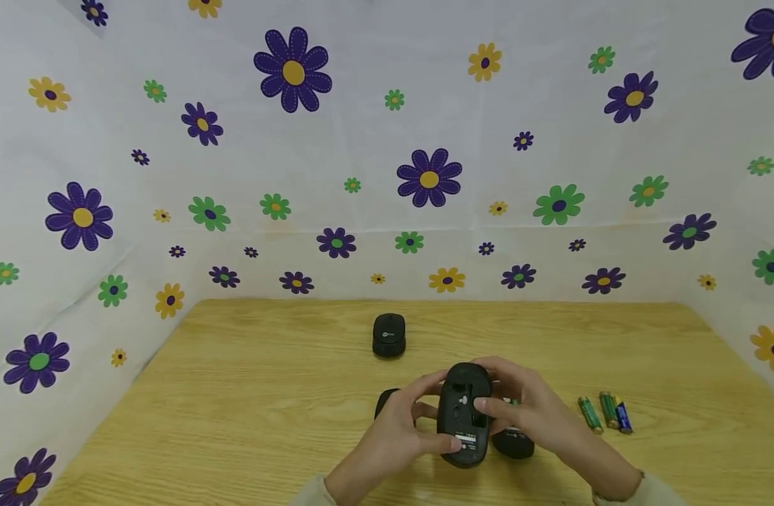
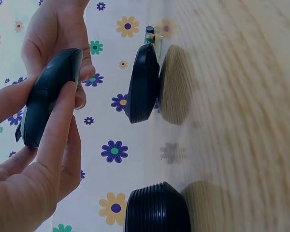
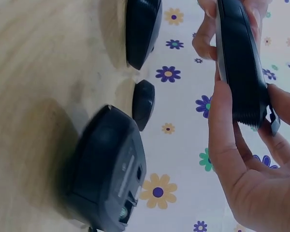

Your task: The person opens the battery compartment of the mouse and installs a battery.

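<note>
A black computer mouse (image 1: 461, 390) is held in the air by both hands, its underside with a label and an open battery bay facing the head camera. My left hand (image 1: 399, 429) grips its left side, thumb on the label and fingers curled behind. At the opposite edge, my right hand (image 1: 532, 404) grips it, with the thumb at the bay. In the right wrist view a thin dark flap (image 3: 273, 118) sticks out beside the right thumb. Below my right hand, a second mouse (image 1: 515, 443) lies underside up on the table.
On the wooden table (image 1: 235, 393) another mouse (image 1: 388, 335) stands farther back. One more mouse (image 1: 384, 399) is partly hidden behind my left hand. To the right lie green batteries (image 1: 591, 414) and a blue battery (image 1: 624, 417). A flowered cloth (image 1: 362, 147) hangs around the table.
</note>
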Tool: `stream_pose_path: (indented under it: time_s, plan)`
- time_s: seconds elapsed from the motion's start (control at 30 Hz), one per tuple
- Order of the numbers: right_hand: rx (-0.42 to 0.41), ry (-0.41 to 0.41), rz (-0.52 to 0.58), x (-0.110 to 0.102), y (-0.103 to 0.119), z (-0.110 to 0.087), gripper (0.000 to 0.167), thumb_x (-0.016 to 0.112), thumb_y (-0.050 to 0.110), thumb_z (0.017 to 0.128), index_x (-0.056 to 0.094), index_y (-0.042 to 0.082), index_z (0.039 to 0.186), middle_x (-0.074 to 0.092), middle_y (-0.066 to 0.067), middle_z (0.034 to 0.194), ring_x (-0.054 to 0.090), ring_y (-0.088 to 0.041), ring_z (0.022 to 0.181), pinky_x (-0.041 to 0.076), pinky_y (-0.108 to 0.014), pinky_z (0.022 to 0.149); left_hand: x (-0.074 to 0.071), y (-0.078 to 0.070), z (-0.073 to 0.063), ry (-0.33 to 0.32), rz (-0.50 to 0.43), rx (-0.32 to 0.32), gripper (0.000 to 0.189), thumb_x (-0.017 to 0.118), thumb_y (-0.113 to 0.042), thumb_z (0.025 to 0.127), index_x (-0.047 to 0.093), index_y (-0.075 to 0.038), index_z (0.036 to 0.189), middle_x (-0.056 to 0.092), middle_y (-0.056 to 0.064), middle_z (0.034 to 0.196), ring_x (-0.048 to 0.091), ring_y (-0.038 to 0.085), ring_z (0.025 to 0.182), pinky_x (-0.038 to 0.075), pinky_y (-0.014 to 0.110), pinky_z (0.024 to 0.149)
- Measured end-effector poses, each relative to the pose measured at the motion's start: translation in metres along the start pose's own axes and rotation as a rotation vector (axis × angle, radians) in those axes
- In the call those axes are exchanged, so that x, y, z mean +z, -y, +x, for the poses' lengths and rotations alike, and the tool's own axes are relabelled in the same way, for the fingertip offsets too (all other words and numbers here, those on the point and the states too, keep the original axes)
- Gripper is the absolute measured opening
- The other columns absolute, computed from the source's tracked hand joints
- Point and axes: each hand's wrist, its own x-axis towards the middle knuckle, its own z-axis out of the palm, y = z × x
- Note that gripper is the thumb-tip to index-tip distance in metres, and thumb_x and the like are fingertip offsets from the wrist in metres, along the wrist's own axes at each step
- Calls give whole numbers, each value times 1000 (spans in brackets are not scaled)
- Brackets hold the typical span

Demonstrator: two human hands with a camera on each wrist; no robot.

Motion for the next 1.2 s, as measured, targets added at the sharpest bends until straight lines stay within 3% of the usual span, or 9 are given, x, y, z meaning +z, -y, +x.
stream_pose_path:
  time_s: [0.27,0.77,1.2]
  plan:
    - [-48,-70,-71,-5,6,8,41,63,-1,97,52,-12,135,62,-24,114,66,-24,94,63,-41,69,0,0,-3,-11,-15,-36,79,80,8,78,55,-21,146,56,8,131,64,24,100,57,35,79]
    - [15,-133,-41,-19,18,17,35,58,-3,99,50,-16,130,66,-18,99,70,-23,82,63,-40,75,1,2,-1,-27,-83,-50,80,79,11,77,55,-23,146,54,9,131,65,25,101,60,36,78]
    - [99,-178,-34,-53,13,22,40,50,1,105,43,-21,137,64,-14,99,67,-19,84,63,-39,80,2,0,0,-32,-77,-21,80,79,12,76,55,-20,146,55,10,129,66,24,100,60,36,79]
